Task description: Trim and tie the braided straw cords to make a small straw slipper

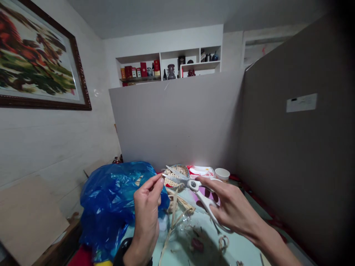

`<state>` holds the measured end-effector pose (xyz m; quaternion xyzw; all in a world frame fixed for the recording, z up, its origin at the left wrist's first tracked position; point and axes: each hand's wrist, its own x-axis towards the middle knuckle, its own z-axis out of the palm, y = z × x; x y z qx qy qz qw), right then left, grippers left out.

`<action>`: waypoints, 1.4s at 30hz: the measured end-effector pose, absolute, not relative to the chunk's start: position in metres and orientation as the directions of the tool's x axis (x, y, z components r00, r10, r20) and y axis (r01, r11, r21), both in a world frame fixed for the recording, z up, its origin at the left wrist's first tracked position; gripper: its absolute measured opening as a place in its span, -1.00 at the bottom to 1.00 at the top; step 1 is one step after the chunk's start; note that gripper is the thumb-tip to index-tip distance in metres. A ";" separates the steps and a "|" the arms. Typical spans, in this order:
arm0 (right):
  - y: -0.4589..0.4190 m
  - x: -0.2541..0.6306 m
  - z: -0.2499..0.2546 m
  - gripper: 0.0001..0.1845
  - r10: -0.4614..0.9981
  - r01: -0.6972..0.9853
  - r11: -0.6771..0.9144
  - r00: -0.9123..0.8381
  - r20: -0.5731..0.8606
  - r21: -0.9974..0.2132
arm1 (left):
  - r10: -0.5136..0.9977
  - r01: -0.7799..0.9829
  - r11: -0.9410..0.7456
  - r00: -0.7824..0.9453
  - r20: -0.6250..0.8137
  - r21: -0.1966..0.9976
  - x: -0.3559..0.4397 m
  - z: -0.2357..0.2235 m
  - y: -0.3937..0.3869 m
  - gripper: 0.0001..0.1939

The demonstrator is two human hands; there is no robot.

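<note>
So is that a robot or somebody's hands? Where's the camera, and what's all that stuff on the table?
No robot here: the grip is just a person's two bare hands. There is one picture, taken by a camera worn on that person's head, looking forward and down.

The right hand holds white-handled scissors with the blades open. The left hand pinches thumb and finger together by the tip of the lower blade; anything between them is too small to make out.

On the pale green table lie straw-coloured strips and a small dark red lump. Farther back are what looks like a basket and a white cup. The big shiny blue thing is a plastic bag.
</note>
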<state>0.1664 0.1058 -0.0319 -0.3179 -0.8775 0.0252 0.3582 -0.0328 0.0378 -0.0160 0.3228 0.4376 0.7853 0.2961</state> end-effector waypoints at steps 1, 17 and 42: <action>0.106 0.166 -0.032 -0.59 0.577 0.541 0.796 -0.544 0.609 -0.271 | 0.753 -0.189 -0.443 -0.610 0.248 0.876 -0.033 -0.016 0.038 -0.68; 0.108 0.164 -0.031 -0.60 0.600 0.465 0.796 -0.516 0.612 -0.388 | 0.798 -0.208 -0.414 -0.551 0.244 0.886 -0.032 -0.013 0.035 -0.68; 0.103 0.181 -0.016 -0.48 0.560 0.365 0.827 -0.587 0.584 -0.427 | 0.760 -0.197 -0.528 -0.544 0.356 0.826 -0.028 -0.007 0.025 -0.86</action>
